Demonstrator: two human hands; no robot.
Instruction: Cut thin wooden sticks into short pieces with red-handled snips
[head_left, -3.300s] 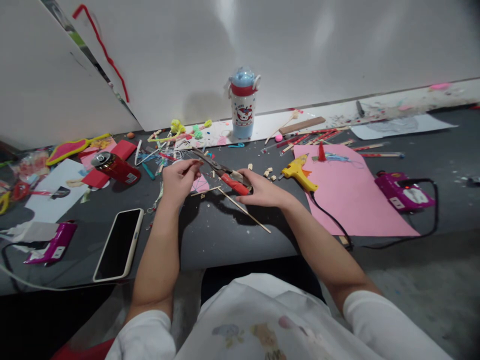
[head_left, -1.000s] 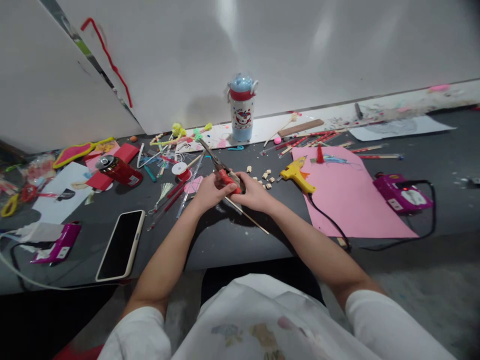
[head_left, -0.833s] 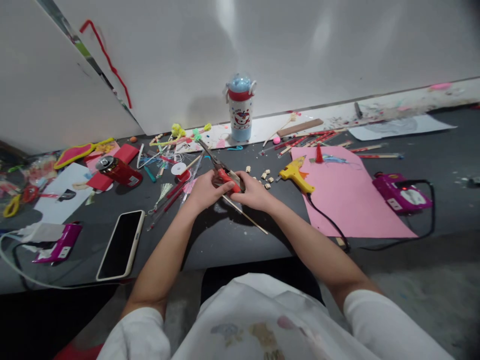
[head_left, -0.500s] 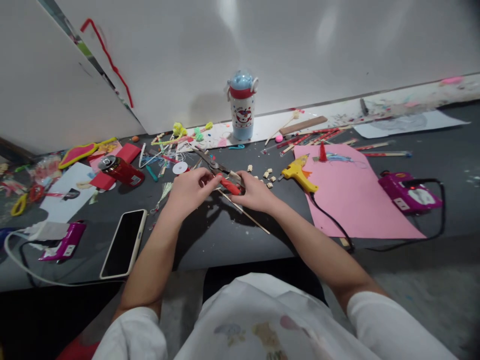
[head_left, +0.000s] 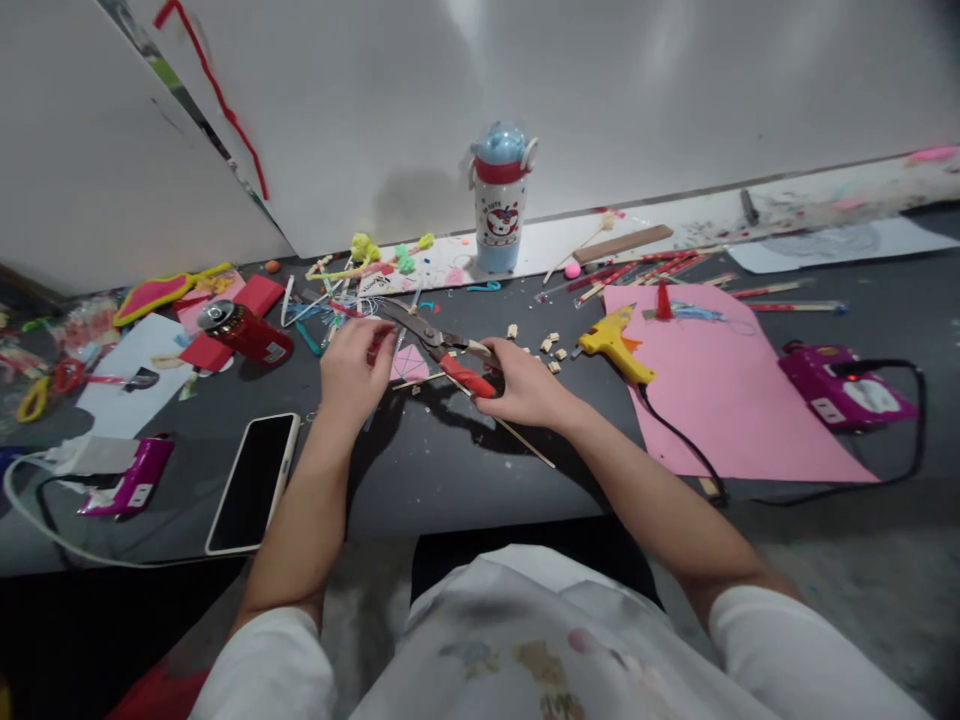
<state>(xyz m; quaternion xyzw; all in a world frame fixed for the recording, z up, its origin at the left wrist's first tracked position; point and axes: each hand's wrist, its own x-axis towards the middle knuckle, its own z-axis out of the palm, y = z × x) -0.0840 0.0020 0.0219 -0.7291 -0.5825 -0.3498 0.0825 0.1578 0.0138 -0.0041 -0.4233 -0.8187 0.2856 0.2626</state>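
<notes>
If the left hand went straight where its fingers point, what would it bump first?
Probably the red-handled cutters held by the right hand. The left hand points toward their blades, but depth is unclear, so it might pass over or under.

From my remote seat I am looking down on a dark grey worktop (head_left: 450,475), crowded along its back. Near the front edge, left of centre, a phone (head_left: 253,485) is lying screen up; a purple socket (head_left: 135,478) is resting further left. In the middle a stick (head_left: 527,445) is lying aslant, with wood bits (head_left: 512,331) sitting loose beyond it. A pink sheet (head_left: 727,410) is covering much of the right, a second socket (head_left: 844,385) sitting by its edge.
</notes>
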